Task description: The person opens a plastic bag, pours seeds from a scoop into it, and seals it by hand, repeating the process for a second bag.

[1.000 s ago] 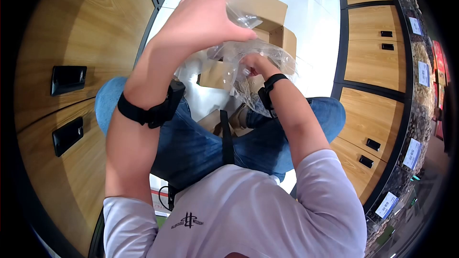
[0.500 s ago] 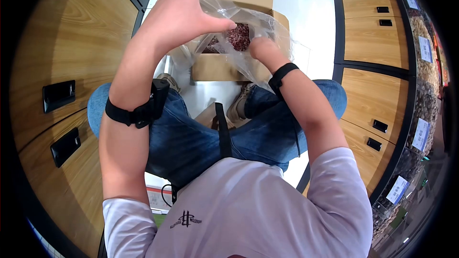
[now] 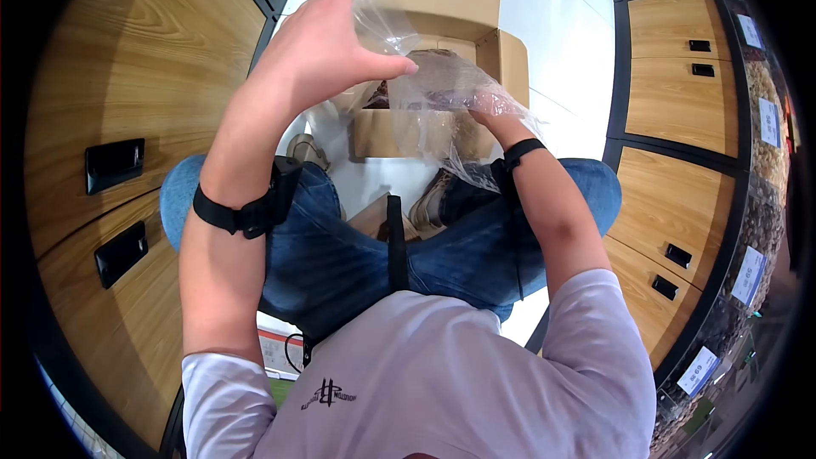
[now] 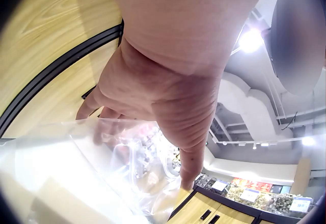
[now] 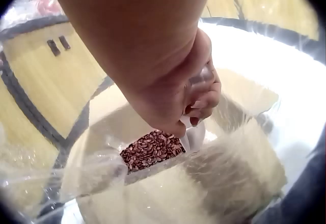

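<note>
A clear plastic bag (image 3: 442,89) spreads between the hands above an open cardboard box (image 3: 382,134). The left hand (image 3: 319,47) has its fingers and thumb spread wide at the bag's left side; in the left wrist view the film (image 4: 122,173) lies against the fingers of that hand (image 4: 158,91). Behind film in the head view is the right hand (image 3: 495,102). Seen from the right wrist, this hand (image 5: 178,99) curls round a clear handle (image 5: 201,77), with dark red, bean-like pieces (image 5: 153,150) beside and below it. What holds the pieces is unclear.
Wooden cabinets (image 3: 153,25) stand on the left, and more (image 3: 680,110) on the right, below bins with price labels (image 3: 769,123). The person's knees (image 3: 586,195) flank the box's near side. Shoes (image 3: 429,204) rest on the pale floor (image 3: 561,59).
Compared with a second ago, the left hand is farther left and the right hand farther right, the bag stretched between them. The dark red pieces, plain half a second ago, now show less in the head view.
</note>
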Demonstrator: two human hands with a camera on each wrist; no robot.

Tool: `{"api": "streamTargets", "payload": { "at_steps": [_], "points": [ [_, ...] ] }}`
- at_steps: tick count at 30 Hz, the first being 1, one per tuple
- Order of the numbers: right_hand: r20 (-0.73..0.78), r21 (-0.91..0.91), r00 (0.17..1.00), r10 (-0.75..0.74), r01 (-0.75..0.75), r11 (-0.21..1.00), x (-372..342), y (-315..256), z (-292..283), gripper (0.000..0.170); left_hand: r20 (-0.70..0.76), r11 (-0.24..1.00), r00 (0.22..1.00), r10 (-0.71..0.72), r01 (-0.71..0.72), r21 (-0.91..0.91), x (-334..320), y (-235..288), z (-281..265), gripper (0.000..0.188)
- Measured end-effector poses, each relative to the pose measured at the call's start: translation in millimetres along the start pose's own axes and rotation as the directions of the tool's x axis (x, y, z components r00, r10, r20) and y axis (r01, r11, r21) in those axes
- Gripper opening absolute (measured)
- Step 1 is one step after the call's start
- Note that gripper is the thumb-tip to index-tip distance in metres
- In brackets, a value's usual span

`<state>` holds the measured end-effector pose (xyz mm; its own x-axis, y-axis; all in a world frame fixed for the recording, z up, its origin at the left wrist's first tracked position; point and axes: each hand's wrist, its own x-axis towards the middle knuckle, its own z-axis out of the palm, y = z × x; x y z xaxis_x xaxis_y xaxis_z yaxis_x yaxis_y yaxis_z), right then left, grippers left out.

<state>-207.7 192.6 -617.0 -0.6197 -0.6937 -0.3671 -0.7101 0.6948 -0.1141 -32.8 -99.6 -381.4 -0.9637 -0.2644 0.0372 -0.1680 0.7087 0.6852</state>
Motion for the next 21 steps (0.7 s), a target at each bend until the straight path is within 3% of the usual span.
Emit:
{"api": "streamTargets", "payload": {
  "at_steps": [2, 6, 8, 15, 17, 21],
  "points": [
    [0.044, 0.059, 0.983, 0.179, -0.181, 0.982, 6.6, -5.2, 6.0, 0.034, 0.001, 1.0, 1.0, -0.006, 0.006, -0.004, 2.6, -3.2, 0.9, 0.114],
    [0.17, -0.002, 0.973, 0.155, -0.157, 0.988, 7.2, -18.8, -5.1, 0.036, -0.011, 1.0, 1.0, 0.005, -0.005, -0.03, 4.2, 6.2, 2.5, 0.113],
    [0.108, -0.037, 0.994, -0.007, 0.011, 0.999, 19.5, 4.5, 17.7, 0.041, 0.016, 0.999, 1.0, -0.014, 0.014, -0.034, 6.7, 1.3, 3.5, 0.113],
    [0.174, 0.088, 0.982, -0.071, 0.056, 0.995, 10.2, -32.4, -31.4, 0.044, 0.021, 0.998, 0.999, -0.046, 0.047, -0.029, 10.1, -6.0, 1.9, 0.111],
    [0.112, 0.244, 0.955, -0.275, 0.242, 0.939, 13.7, -40.9, -32.5, 0.047, 0.013, 0.998, 0.998, -0.054, 0.054, -0.036, 8.8, -6.9, 0.4, 0.111],
    [0.169, 0.398, 0.969, -0.182, 0.102, 0.912, 35.7, -36.4, 14.9, 0.047, -0.003, 0.997, 0.998, -0.07, 0.07, -0.042, 8.2, -7.7, -0.8, 0.111]
  ]
}}
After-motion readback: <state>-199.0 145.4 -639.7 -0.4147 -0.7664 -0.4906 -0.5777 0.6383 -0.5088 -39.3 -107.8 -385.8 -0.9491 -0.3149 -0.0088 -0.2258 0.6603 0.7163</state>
